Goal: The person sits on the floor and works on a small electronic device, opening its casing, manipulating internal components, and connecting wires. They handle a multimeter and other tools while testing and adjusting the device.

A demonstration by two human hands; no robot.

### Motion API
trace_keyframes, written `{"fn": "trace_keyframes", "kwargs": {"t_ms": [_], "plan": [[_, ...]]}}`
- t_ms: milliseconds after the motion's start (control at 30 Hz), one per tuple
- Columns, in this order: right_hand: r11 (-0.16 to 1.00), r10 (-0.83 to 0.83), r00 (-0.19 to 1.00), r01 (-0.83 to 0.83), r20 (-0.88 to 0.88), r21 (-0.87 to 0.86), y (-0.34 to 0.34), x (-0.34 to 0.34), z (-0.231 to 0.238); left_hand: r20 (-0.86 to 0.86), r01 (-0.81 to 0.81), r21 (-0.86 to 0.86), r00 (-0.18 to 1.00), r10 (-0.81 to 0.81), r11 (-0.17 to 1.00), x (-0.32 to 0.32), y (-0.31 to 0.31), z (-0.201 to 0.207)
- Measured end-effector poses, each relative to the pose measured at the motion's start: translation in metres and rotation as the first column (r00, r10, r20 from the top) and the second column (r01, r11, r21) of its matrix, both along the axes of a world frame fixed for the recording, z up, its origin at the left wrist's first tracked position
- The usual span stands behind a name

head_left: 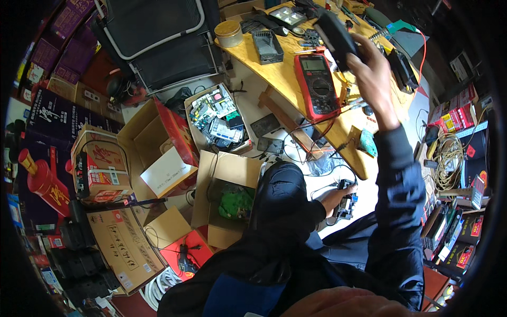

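Over the wooden table (282, 74), my right hand (374, 79) is closed around a long black rectangular casing (335, 38), held tilted. A red multimeter (318, 87) lies just left of that hand, with test leads running off its lower end. Low between my knees, my left hand (331, 201) grips a dark circuit board assembly (346, 205) with blocky components on it; the fingers are partly hidden. An open black plastic shell (268, 46) rests on the table beside a round tin (228, 36). A small green circuit board (368, 143) sits near the table's front edge.
Left of my knee stand open cardboard boxes: one with circuit boards (214, 113), one holding something green (235, 203). A folding chair (158, 42) is behind them. Coiled cable (449, 161) and stacked goods line the right. Loose wires hang below the table.
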State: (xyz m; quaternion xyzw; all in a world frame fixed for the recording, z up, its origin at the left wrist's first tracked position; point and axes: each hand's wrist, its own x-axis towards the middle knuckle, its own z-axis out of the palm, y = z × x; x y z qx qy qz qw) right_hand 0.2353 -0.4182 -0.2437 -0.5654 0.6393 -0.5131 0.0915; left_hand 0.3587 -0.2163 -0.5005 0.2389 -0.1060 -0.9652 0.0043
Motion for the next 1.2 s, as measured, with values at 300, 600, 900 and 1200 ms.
{"fn": "trace_keyframes", "kwargs": {"t_ms": [300, 600, 900, 1200], "plan": [[0.999, -0.041, 0.742, 0.043, -0.67, -0.013, -0.145, -0.015, -0.051, 0.104, 0.002, -0.049, 0.995, 0.003, 0.999, 0.007, -0.011, 0.0], [0.995, 0.02, 0.748, 0.049, -0.663, 0.086, -0.132, -0.043, -0.041, 0.029, -0.055, 0.013, 0.998, 0.055, 0.998, 0.003, -0.017, -0.011], [0.967, -0.194, 0.949, 0.227, -0.249, 0.113, 0.156, -0.109, 0.005, -0.059, -0.038, 0.084, 0.997, 0.043, 0.996, -0.003, -0.011, -0.017], [0.829, -0.536, 0.595, 0.238, 0.599, 0.506, 0.392, -0.015, -0.155, -0.053, -0.027, 0.151, 0.998, 0.035, 0.988, 0.0, 0.001, 0.008]]}}
